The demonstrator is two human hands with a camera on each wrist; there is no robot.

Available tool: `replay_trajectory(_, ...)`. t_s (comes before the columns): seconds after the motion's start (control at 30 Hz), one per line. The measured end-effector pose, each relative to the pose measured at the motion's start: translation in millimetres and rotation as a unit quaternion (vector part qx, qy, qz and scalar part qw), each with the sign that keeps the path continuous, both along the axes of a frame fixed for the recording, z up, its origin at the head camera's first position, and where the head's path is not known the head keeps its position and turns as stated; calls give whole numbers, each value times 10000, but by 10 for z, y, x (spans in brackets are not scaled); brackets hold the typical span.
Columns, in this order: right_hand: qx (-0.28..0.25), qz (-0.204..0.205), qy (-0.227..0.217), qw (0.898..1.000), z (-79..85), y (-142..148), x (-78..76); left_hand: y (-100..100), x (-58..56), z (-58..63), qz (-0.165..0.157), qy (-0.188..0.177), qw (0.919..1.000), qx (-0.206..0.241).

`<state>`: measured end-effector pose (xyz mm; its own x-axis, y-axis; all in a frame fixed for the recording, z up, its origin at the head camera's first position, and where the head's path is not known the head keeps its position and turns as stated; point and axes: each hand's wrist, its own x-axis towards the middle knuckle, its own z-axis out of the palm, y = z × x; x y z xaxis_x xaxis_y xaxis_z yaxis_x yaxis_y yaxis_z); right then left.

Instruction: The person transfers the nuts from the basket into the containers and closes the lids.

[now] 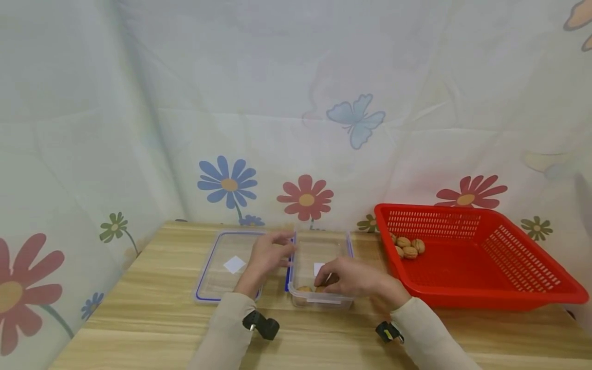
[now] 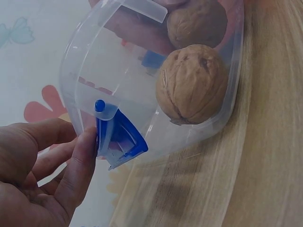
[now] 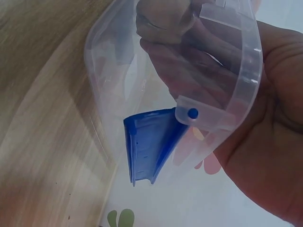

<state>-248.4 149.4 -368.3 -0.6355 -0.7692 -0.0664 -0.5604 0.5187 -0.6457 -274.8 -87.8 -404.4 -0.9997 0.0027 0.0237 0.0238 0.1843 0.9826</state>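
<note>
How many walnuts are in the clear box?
2 visible: a front-left walnut near the corner of the clear plastic box, and a second walnut held by the right hand, which may hide more.

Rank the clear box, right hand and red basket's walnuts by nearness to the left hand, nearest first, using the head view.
1. Clear box: just right of the left hand.
2. Right hand: at the box's near end.
3. Walnuts: farther right, in the red basket.

"How's the light?"
"Soft and fairly even; a soft-edged shadow falls on the table [image 2: 270,118] beside the clear box [image 1: 320,304]."
"Glare?"
"Small glints on its rim [image 3: 252,71]; the wrist views look slightly hazy."
</note>
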Motion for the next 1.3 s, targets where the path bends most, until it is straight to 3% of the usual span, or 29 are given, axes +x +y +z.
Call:
replay_trajectory(0.33,-67,-119,7,9999,19,22,10,-1,19,1,-22,24,10000,-35)
replay_trajectory(0.57,-200,-122,248,9994,107,61,17,4,13,-11,-27,52,9999,93)
replay_trajectory(1.3,-37,-875,838,9926,897,467,67,5,7,-10,-5,44,10000,70)
